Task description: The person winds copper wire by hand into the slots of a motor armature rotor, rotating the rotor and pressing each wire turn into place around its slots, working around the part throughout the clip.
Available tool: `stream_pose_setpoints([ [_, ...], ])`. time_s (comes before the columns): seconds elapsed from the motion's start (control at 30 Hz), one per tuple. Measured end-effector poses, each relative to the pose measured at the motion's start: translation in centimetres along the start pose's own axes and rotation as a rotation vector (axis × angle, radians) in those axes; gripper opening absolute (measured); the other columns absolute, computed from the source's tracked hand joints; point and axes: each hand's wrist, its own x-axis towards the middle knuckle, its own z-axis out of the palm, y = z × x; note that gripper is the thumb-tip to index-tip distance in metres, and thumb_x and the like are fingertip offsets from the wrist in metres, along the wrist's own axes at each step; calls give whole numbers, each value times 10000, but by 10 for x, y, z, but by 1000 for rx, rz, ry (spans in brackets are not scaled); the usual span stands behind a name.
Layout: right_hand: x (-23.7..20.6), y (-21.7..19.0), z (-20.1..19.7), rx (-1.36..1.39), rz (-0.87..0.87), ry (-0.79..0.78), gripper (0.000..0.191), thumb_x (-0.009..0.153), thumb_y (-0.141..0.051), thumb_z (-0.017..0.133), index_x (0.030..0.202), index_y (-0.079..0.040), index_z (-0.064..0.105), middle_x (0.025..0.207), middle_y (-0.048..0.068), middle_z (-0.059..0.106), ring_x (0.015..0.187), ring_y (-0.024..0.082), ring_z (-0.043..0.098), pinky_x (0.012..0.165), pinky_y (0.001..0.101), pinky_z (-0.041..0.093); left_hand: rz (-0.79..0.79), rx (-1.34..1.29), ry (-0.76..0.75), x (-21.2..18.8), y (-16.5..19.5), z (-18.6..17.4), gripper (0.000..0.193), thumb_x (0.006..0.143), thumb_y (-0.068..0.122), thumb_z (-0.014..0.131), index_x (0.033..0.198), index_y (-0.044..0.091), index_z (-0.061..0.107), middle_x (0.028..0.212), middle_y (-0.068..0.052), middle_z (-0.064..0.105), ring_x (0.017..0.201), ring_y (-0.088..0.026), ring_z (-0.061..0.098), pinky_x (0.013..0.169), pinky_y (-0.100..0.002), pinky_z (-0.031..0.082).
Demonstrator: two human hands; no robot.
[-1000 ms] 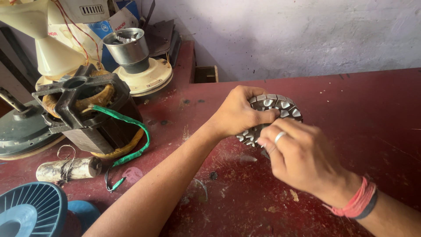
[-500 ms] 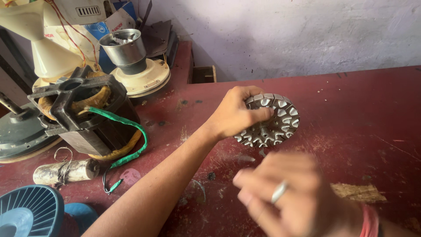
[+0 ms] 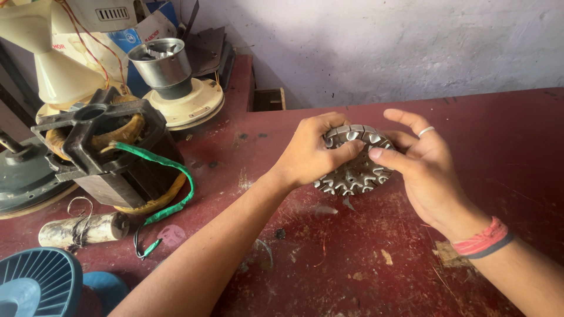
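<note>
1. Since half a second ago the right hand [image 3: 424, 167] has come back up from the near edge of the view and again grips the round metal motor rotor [image 3: 355, 164].
2. The left hand [image 3: 312, 149] clasps the rotor's left rim, thumb lying across its face; the right hand closes on the right rim, index finger raised, a ring on one finger.
3. The rotor stands tilted on its edge, touching the red table [image 3: 499, 135], between both hands.
4. Well apart to the left sit a motor stator [image 3: 108, 155] with a green-sleeved wire [image 3: 167, 170], a mixer base [image 3: 182, 105] and a blue fan grille [image 3: 38, 282].
</note>
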Motion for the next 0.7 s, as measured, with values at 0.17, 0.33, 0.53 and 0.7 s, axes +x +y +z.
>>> stream_pose_setpoints([
  [0.17, 5, 0, 2, -26, -72, -4, 605, 854, 84, 687, 1405, 12, 449, 1092, 125, 687, 1002, 136, 669, 886, 283, 570, -2, -50, 7, 0, 3, 1, 233, 809, 215, 780, 888, 25, 671, 731, -31, 682, 679, -106, 628, 636, -296, 524],
  [0.33, 13, 7, -1, -100, -83, -29, 499, 865, 76, 709, 1302, 0, 481, 1088, 131, 706, 957, 131, 671, 824, 272, 578, -44, -125, -4, 1, 1, 1, 222, 789, 206, 783, 843, 40, 644, 728, -28, 679, 674, -89, 628, 625, -287, 524],
  [0.53, 11, 7, -1, -177, -118, -49, 452, 866, 34, 722, 1254, 0, 493, 1078, 126, 702, 954, 137, 675, 819, 285, 582, -69, -160, -27, 0, -1, -3, 179, 841, 197, 726, 905, 33, 692, 751, -32, 690, 697, -100, 630, 649, -288, 512],
  [0.7, -6, -8, 3, -797, -693, 63, 324, 919, -30, 750, 1202, 0, 595, 1205, 104, 690, 1111, 213, 648, 965, 350, 542, -78, -210, 1, -1, -4, -5, 226, 906, 217, 639, 1002, 35, 733, 820, -30, 727, 762, -106, 657, 715, -292, 528],
])
